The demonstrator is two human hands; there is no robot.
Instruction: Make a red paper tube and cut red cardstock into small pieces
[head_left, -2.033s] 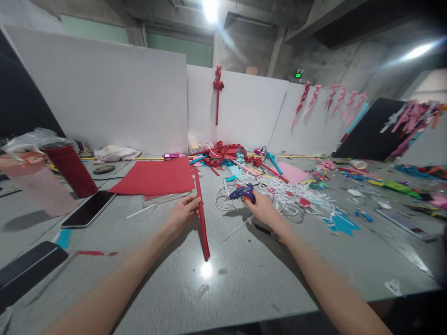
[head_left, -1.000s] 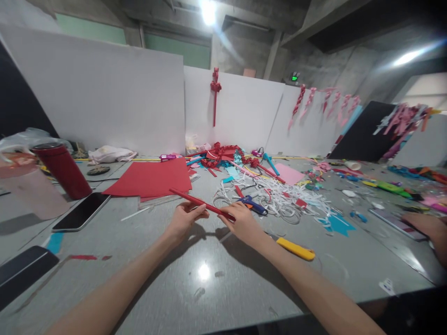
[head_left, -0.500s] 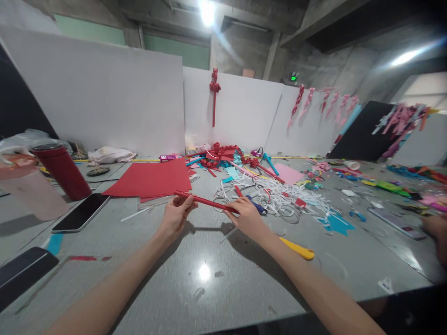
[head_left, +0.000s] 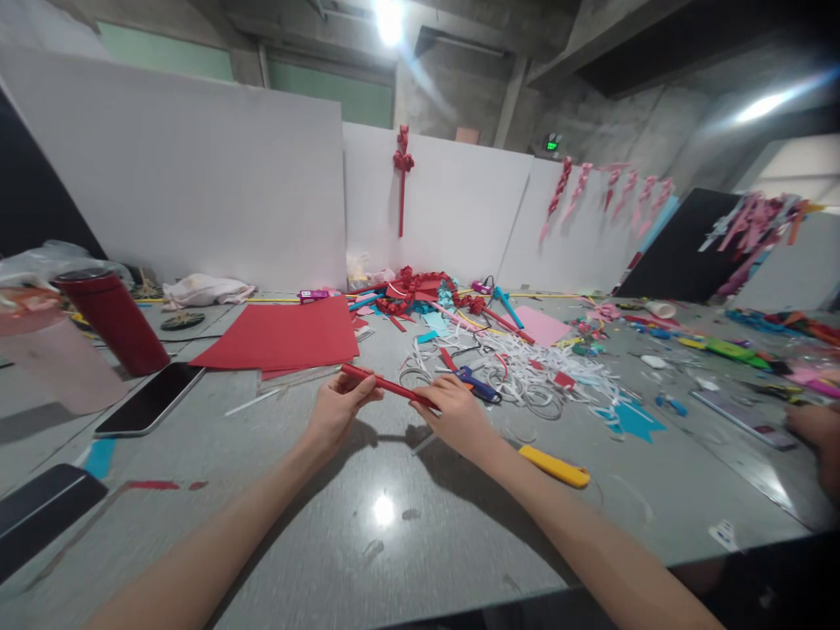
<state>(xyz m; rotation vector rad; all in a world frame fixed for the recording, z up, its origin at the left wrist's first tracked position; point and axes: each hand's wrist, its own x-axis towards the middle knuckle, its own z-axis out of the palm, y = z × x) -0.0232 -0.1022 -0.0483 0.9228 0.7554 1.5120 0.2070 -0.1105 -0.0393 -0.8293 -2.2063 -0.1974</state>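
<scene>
Clamped between thumb and fingers of the left hand [head_left: 337,404] and the right hand [head_left: 456,416], a narrow red stick [head_left: 392,387] is held up off the tabletop [head_left: 394,560], its shadow cast below. It is spanned between the two grips, with a bare length left showing in the middle. Its long axis is laid crosswise, tilted: the left end is pointed up toward the far edge, the right end dipped toward the near edge. Neither hand is nearer, since each is closed close to one end; a short tip is left jutting past the left thumb. Whether it is rolled or folded cannot be told.

Just beyond the right forearm, a yellow handle [head_left: 555,466] is laid on the tabletop. Farther off, behind the right hand and partly hidden by it, a glue gun [head_left: 481,387] is set beside white scraps [head_left: 584,376]. Past the left hand, red sheets [head_left: 289,337] are stacked toward the far edge. At the right side, another person's hand [head_left: 817,429] is seen, blurred. Along the far edge, white boards [head_left: 452,210] are stood upright.
</scene>
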